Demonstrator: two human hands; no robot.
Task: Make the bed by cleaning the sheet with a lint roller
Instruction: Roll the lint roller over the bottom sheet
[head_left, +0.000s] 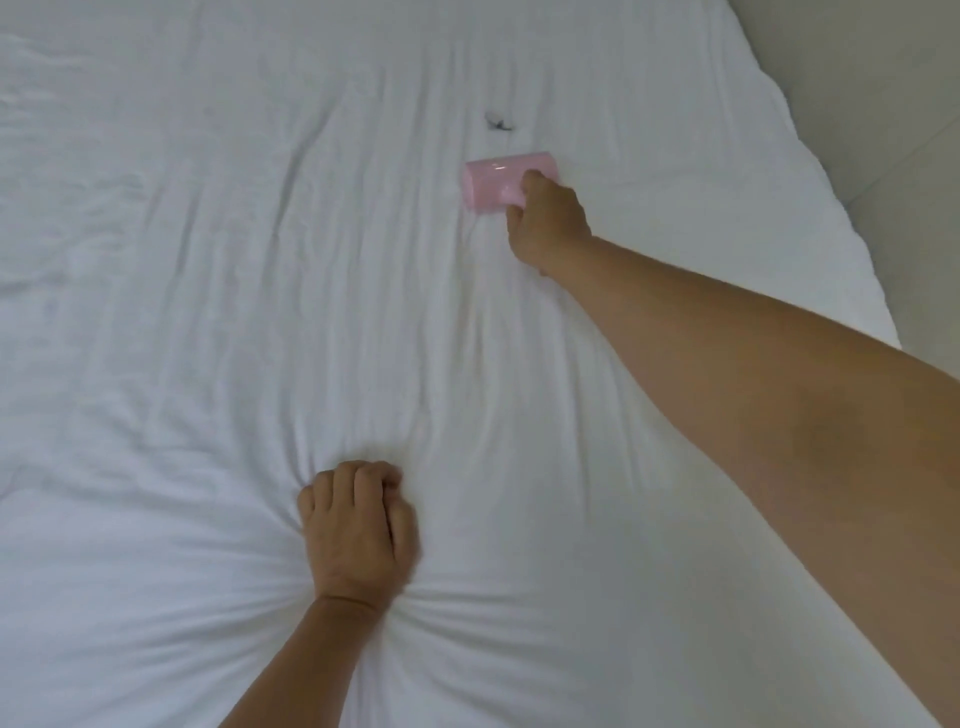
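Note:
A wrinkled white sheet (218, 291) covers the bed and fills most of the view. My right hand (548, 223) reaches far across it and grips a pink lint roller (493, 179), which lies against the sheet. A small dark tuft of lint or hair (497, 122) sits on the sheet just beyond the roller. My left hand (358, 530) is a fist pressed down into the sheet near the front, with creases fanning out around it. I cannot tell whether it grips the fabric.
The bed's right edge (831, 208) runs diagonally from the top down to the right. Beyond it lies pale grey floor (893, 104).

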